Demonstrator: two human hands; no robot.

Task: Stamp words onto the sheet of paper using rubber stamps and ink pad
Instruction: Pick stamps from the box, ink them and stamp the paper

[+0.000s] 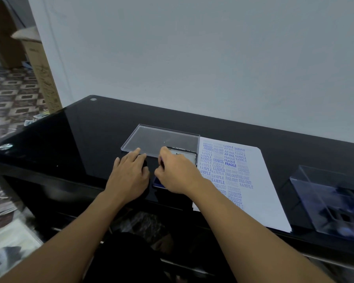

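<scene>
Your left hand (129, 176) lies flat, fingers spread, on the black glass table (80, 135), holding nothing visible. Your right hand (175, 172) is curled over the ink pad (189, 157), pinching a small dark stamp (161, 162). The stamped sheet of paper (253, 180) lies just right of the pad, a clear lid (161, 139) behind.

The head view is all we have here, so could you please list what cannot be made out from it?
- Stamp: hidden under the right hand; its word is unreadable.
- Ink pad: mostly covered by that hand.
- Dark object under the left hand: hidden by the fingers.
- Clear box: contents blurred, cut off by the right edge.
- Paper: lower prints covered by the right forearm.
</scene>
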